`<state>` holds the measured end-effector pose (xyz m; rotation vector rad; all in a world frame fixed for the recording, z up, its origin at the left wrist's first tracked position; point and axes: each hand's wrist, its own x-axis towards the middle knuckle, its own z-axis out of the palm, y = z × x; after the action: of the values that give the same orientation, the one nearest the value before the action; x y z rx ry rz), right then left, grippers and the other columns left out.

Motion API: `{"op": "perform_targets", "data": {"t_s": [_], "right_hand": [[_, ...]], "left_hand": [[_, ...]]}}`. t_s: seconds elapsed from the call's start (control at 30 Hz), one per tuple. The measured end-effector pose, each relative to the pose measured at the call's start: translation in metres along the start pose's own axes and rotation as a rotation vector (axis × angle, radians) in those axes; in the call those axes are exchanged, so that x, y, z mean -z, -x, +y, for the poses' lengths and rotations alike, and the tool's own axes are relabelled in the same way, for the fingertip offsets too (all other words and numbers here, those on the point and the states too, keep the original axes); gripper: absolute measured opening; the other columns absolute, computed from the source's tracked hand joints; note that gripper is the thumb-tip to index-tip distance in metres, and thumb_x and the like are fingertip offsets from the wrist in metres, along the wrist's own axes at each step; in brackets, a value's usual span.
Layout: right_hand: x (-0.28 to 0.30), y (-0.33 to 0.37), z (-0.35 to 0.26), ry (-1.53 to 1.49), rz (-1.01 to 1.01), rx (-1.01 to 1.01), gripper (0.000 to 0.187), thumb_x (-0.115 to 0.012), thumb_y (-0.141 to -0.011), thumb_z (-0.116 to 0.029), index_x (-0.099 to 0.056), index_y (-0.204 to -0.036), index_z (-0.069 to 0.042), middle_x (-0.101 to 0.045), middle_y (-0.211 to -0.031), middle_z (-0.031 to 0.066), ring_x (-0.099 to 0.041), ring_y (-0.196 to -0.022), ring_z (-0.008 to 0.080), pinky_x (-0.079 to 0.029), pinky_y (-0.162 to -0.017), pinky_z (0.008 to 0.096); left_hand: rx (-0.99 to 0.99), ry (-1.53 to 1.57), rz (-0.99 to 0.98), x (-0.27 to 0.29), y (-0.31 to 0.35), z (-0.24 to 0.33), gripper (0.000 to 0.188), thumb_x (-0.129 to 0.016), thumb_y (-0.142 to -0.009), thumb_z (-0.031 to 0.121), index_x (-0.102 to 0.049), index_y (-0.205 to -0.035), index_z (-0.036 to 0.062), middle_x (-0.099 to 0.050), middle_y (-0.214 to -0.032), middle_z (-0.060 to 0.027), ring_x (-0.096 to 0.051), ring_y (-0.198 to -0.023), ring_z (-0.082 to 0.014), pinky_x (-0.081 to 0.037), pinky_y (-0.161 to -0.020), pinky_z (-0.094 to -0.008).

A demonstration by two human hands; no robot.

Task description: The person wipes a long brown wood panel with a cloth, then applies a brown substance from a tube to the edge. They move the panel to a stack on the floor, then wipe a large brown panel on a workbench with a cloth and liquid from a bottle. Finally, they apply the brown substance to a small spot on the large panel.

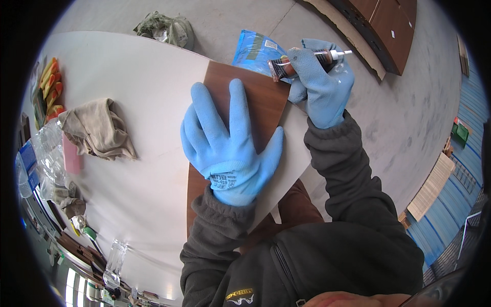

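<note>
In the grip of the right hand [327, 87], the tube [279, 70] looks like glossy, pliable plastic, its nozzle [340, 54] smooth white plastic. The blue gloves [207, 123] around that grip and on the left hand [225, 138] have a matt, rubbery coating. Just left of the grip, the board [268, 94] shows a brown wood-like face with a soft sheen; beside it, the packet [258, 46] is shiny, creased plastic film. Further left, the white tabletop [153, 107] looks smooth, the rag [99, 128] soft, matt cloth. Below the grip, the dark sleeve [348, 169] is fuzzy, fleece-like fabric; right of it, the floor [391, 112] looks like dull concrete
</note>
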<state>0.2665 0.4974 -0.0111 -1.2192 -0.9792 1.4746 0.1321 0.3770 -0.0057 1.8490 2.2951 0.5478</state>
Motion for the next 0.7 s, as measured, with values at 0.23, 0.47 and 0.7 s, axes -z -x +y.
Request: {"op": "perform_targets", "data": {"t_s": [0.23,0.47,0.7], "right_hand": [[0.000,0.000,0.005,0.120,0.068,-0.052,0.030,-0.078,-0.093,-0.011,-0.064,-0.116,0.005,-0.071,-0.078,0.0108,-0.054,-0.046,0.0088,-0.040,-0.042,0.0230],[0.010,0.006,0.007,0.132,0.247,0.105,0.026,-0.076,-0.093,-0.008,-0.065,-0.113,0.004,-0.067,-0.076,0.0078,-0.052,-0.048,0.0067,-0.039,-0.044,0.0218],[0.014,0.006,0.007,0.098,0.295,0.170,0.029,-0.077,-0.094,-0.012,-0.065,-0.115,0.004,-0.067,-0.076,0.0072,-0.051,-0.048,0.0064,-0.039,-0.044,0.0219]], "left_hand": [[-0.004,-0.019,0.004,0.000,0.000,0.000,0.087,-0.077,-0.078,0.055,-0.056,-0.152,0.0142,-0.034,-0.162,-0.0310,-0.046,-0.133,-0.0442,-0.038,-0.110,-0.0573],[-0.009,-0.020,0.000,-0.001,0.000,-0.001,0.088,-0.076,-0.079,0.056,-0.055,-0.153,0.0140,-0.033,-0.163,-0.0313,-0.046,-0.134,-0.0439,-0.037,-0.110,-0.0572],[-0.005,-0.010,0.002,-0.001,0.001,-0.001,0.088,-0.075,-0.078,0.056,-0.055,-0.153,0.0143,-0.034,-0.163,-0.0316,-0.045,-0.135,-0.0442,-0.036,-0.111,-0.0572]]}}
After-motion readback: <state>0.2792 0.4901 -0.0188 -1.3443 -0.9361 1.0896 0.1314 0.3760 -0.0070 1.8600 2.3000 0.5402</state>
